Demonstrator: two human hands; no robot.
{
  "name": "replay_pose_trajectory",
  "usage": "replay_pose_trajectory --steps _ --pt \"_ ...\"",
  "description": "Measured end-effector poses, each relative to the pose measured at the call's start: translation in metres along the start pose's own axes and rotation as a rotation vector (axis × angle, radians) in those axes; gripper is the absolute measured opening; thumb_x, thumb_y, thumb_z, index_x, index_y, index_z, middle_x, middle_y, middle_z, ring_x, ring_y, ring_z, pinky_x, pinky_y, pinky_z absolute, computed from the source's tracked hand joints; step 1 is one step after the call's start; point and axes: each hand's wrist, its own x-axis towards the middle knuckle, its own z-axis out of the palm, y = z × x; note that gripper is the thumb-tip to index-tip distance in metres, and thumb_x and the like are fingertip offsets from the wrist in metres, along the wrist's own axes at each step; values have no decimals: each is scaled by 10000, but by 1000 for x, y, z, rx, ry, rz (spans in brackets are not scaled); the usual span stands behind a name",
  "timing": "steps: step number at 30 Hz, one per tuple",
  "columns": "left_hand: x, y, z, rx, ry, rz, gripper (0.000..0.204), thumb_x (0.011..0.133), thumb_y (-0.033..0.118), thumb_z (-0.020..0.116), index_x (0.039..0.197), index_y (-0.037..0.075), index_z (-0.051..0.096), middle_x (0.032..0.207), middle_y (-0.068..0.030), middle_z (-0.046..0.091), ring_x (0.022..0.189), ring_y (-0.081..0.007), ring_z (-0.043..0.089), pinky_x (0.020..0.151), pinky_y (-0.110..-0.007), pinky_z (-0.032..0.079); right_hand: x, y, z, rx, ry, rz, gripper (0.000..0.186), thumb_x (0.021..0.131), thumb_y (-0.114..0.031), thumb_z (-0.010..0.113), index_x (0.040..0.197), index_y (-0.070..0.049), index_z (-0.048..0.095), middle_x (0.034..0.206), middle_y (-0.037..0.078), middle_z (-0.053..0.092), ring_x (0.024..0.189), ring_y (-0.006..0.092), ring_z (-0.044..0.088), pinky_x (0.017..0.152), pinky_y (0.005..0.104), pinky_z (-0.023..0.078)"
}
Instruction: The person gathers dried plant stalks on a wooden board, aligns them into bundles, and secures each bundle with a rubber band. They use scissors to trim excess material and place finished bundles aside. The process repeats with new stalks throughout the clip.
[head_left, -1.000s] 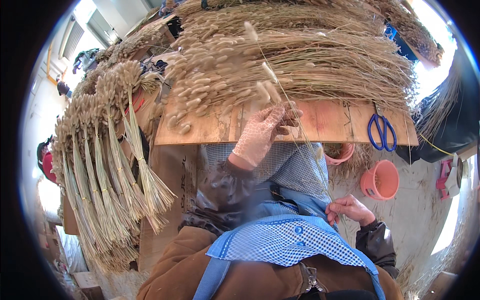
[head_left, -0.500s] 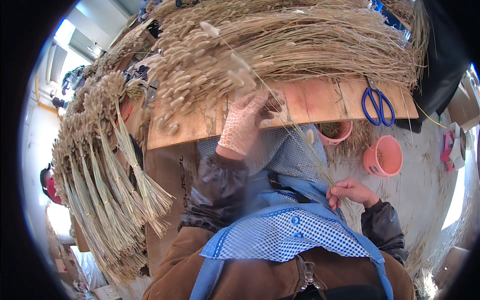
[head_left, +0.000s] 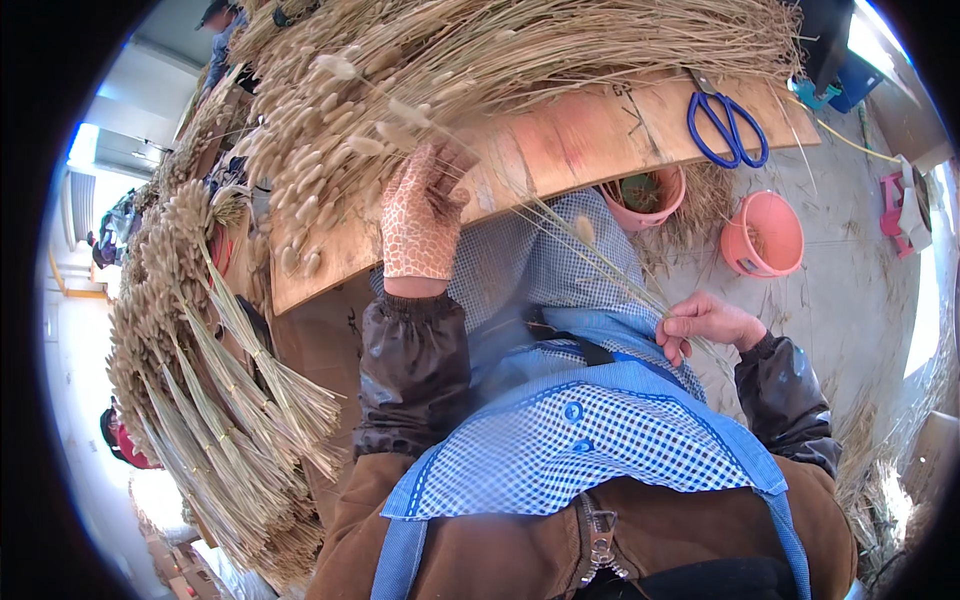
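Right hand [head_left: 708,322] pinches fluffy-headed grass stems [head_left: 638,289]

Nearest, at six o'clock, a blue checked apron [head_left: 560,440] covers the brown jacket [head_left: 440,550]. Just past three o'clock, the bare right hand is closed, thumb and fingers gripping the lower stems. From there they slant up toward eleven o'clock, their pale heads reaching past the gloved left hand [head_left: 422,220]. That hand's fingers are bent right beside the stems; blur there means I cannot tell whether they grip them. Tied bundles [head_left: 272,375] lean at eight o'clock. Beyond the lap, a wooden board [head_left: 560,150] sits at one o'clock, with blue-handled scissors [head_left: 728,130] on its edge at two. A pink bucket [head_left: 740,245] stands on the floor toward three o'clock. Farther off, loose grass [head_left: 600,50] is heaped at twelve.
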Motion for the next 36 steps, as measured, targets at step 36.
replay_pose_trajectory --steps 36 --pt "-5 4 16 -42 -110 -23 250 920 67 537 1122 -79 539 971 -132 626 870 -211 625 732 -263 553 45 -25 20 -881 432 -239 395 846 -308 622 1000 47 547 722 232 581 682 381 575 617 427 431"
